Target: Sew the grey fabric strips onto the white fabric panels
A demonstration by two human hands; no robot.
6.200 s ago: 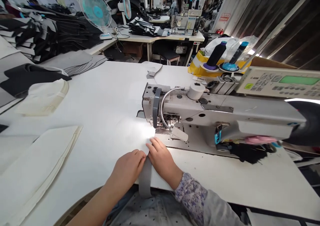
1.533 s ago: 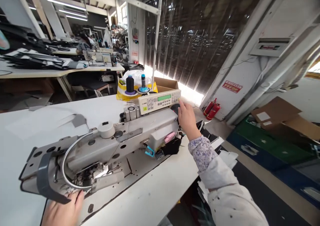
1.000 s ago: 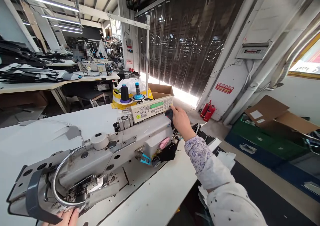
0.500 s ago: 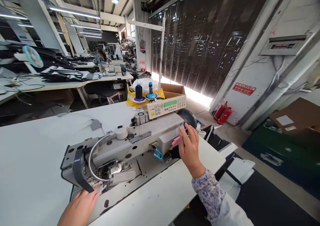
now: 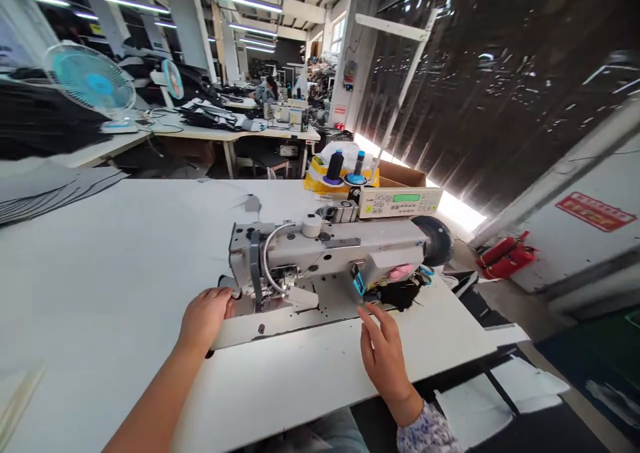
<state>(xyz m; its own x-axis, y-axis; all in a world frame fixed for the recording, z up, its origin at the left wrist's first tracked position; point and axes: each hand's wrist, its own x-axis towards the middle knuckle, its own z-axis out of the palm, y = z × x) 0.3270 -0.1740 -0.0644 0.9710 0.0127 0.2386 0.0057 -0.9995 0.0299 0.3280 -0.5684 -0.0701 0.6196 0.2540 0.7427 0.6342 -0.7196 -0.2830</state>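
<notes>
Though open, hands [image 5: 205, 318] [image 5: 384, 354] near sewing machine [image 5: 325, 246]

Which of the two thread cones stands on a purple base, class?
The left one, a tall black cone; the cone to its right stands on a blue base.

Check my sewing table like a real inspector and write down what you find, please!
Surface: white sewing table, flat, with the machine set into it.
Job's things: industrial sewing machine; black fabric bunched under its arm.
Clutter: stacked grey cut pieces at the table's left.
Hands: left hand touches the machine's head; right hand is open, holding nothing.
Cables: thin cords on the far table.
Surroundings: black thread cone, control panel, teal fan, red fire extinguisher, co-worker.
</notes>
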